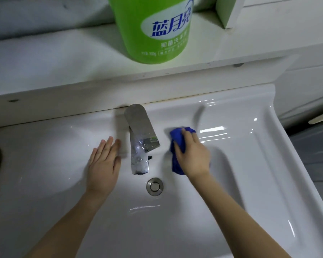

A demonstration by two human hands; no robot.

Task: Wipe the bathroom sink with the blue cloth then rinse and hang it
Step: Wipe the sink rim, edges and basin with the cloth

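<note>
My right grip [192, 155] was clamped over the bunched blue cloth [176, 146], fingers curled round it, pressing it onto the back ledge of the glossy white ceramic sink [250, 146]. Just left of that grip stood the flat brushed-steel faucet [140, 142], its spout reaching toward me and standing in the way between both grips. On the faucet's far side my left grip [103, 164] lay apart, fingers straight, flat on the sink. The round metal drain plug [154, 186] sat nearer me than the cloth, down in the basin. Above and behind the grips, a green plastic soap bottle [153, 28] stood on the white shelf [63, 71].
</note>
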